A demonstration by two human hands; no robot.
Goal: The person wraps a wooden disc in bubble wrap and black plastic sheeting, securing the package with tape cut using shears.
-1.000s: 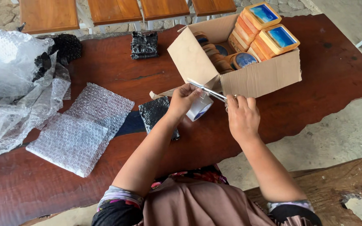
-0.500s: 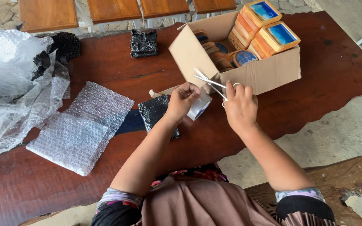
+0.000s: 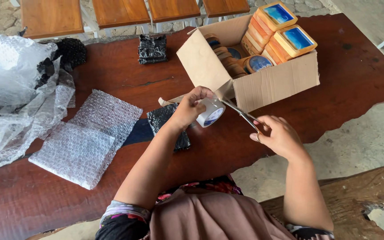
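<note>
the left hand (image 3: 191,106) grips a roll of clear tape (image 3: 211,113), fingers curled over its top, holding it just above the black bubble-wrapped bundle (image 3: 167,126) that lies under and behind the wrist. the right hand (image 3: 277,135) is closed around the handles of a pair of scissors (image 3: 241,114), whose blades point up and away from it toward the tape roll, their tips right at the roll's edge beside the left fingers. a second ago both hands were close together in front of the cardboard box (image 3: 272,82), with the scissors raised near its flap; now the right hand has drawn back toward the body and off to its own side, while the left stays by the roll. that reads as the scissors being lined up on the strip of tape drawn off the roll, so a cut looks to be under way, though the strip itself is too thin and clear to make out. beyond both hands the box stands open, packed with wooden boxes with blue tops (image 3: 290,33). well out past the left hand lie sheets of clear bubble wrap (image 3: 90,138) on the dark wooden table (image 3: 356,80), and a second small black bundle (image 3: 152,48) sits far beyond the left fingers.
</note>
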